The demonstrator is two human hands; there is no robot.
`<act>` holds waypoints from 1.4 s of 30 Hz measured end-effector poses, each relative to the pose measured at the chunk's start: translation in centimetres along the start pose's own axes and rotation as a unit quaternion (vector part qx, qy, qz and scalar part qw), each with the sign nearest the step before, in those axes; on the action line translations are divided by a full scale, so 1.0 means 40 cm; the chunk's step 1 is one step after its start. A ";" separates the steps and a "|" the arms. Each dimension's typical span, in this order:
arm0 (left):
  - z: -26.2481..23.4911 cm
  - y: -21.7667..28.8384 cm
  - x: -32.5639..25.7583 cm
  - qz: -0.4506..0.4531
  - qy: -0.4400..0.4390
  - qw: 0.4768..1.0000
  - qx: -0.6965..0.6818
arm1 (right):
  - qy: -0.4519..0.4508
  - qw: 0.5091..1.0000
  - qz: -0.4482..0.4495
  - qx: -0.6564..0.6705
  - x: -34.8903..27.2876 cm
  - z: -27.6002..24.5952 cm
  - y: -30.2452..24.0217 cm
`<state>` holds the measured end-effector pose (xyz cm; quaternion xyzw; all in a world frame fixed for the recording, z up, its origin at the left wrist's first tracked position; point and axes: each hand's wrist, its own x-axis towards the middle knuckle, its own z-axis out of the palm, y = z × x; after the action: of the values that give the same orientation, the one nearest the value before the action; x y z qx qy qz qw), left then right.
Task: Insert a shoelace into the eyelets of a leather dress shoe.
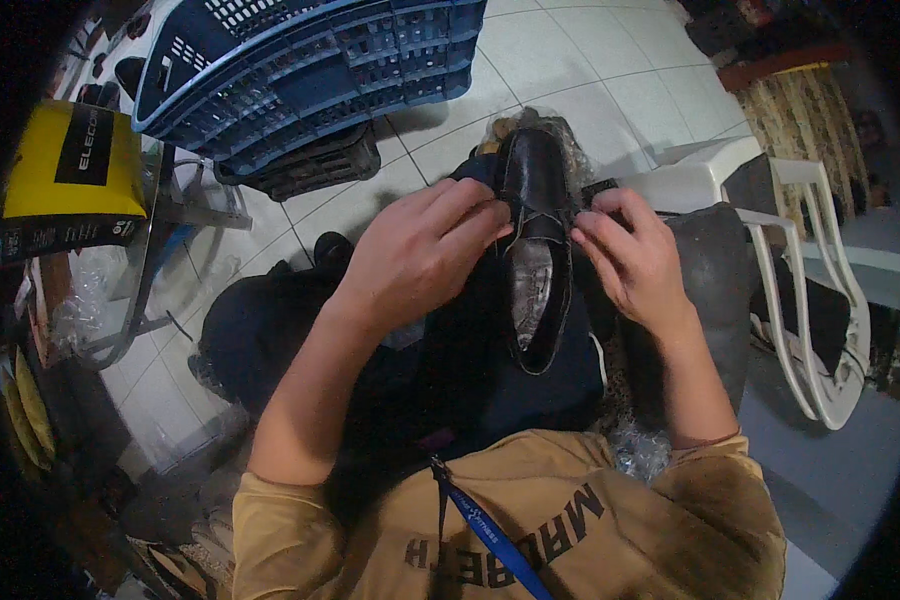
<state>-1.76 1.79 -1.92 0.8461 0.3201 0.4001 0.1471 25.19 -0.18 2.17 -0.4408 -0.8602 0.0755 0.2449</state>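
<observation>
My fingers [485, 215] pinch both sides of the glossy black leather shoe [535, 250] lying sole-down on my lap, left hand [420, 255] and right hand [635, 260] gripping near its throat; the work looks mid-way, opening unstuffed.

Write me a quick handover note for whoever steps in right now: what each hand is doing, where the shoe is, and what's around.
Left hand: fingers closed on the left edge of the black shoe, near its opening.
Right hand: fingertips pinching the shoe's right edge, opposite the left hand.
Shoe: held over the lap, toe pointing away, opening up, pale insole showing.
Around: blue plastic basket on the tiled floor ahead, yellow and black package at left, white plastic chair at right.
Done or left: no tool, polish or lace work visible; what has been done to the shoe cannot be told.
</observation>
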 end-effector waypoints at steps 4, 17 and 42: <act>0.003 0.023 0.010 -0.114 -0.034 0.989 -0.091 | -0.027 0.985 0.082 0.150 0.018 0.001 -0.003; -0.048 0.024 0.021 -0.285 -0.100 0.910 -0.285 | -0.070 0.950 0.179 0.247 0.011 -0.019 -0.006; -0.039 0.029 0.013 -0.181 0.037 0.939 -0.290 | 0.052 0.995 -0.012 0.081 0.088 0.043 -0.086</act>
<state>-2.23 1.24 -0.05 0.6787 0.3430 0.4737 0.4442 20.14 0.70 3.11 -0.4121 -0.8428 0.1193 0.3249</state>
